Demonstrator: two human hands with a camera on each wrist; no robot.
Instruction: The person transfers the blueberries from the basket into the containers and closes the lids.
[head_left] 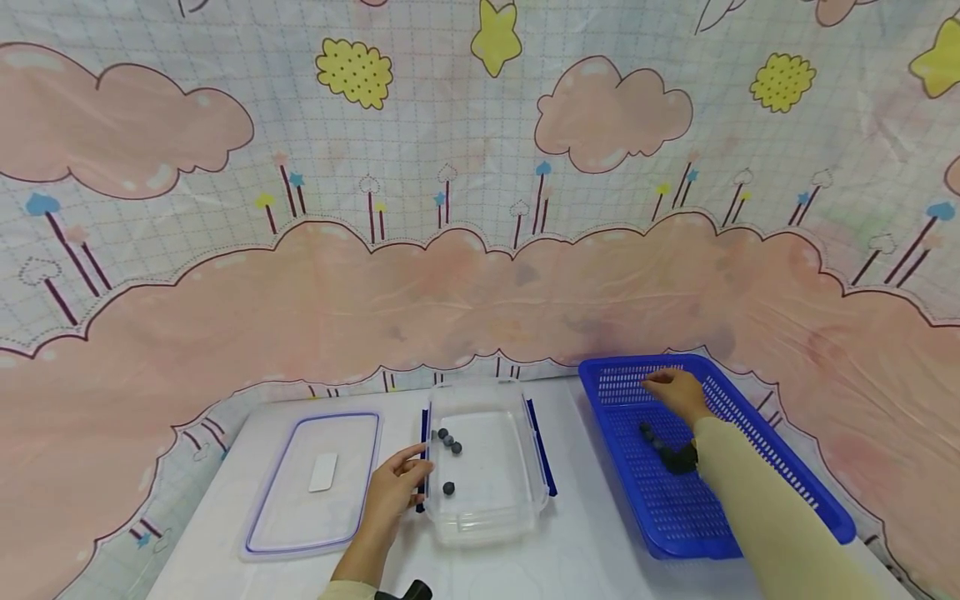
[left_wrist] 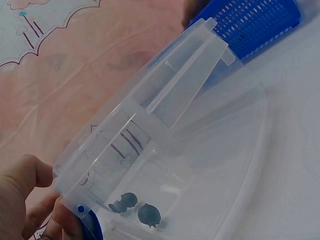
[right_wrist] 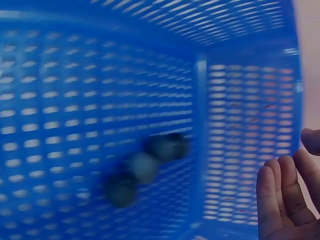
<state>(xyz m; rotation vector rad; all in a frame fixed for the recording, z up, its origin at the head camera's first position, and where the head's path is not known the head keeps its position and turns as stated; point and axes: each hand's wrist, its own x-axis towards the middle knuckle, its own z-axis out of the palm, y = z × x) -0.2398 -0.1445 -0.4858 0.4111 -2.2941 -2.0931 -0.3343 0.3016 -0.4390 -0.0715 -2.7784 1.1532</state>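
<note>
A clear plastic container [head_left: 517,500] stands in the middle of the white table with several dark blueberries [head_left: 448,442] in it. My left hand [head_left: 397,487] grips its left rim by the blue latch [left_wrist: 92,227]. In the left wrist view the fingers [left_wrist: 30,200] curl at the container's [left_wrist: 200,125] corner, close to the berries [left_wrist: 137,210]. My right hand [head_left: 675,392] hovers inside the blue slotted basket [head_left: 757,450], just beyond a few dark blueberries [head_left: 647,430]. The right wrist view shows relaxed, empty fingers [right_wrist: 282,197] and blurred berries [right_wrist: 145,167] on the basket floor [right_wrist: 75,100].
The container's clear lid [head_left: 292,517], edged in blue, lies flat to the left with a white label [head_left: 324,472] on it. A pink cloud-print cloth [head_left: 480,283] hangs behind and round the table. The blue basket [left_wrist: 250,20] sits right of the container.
</note>
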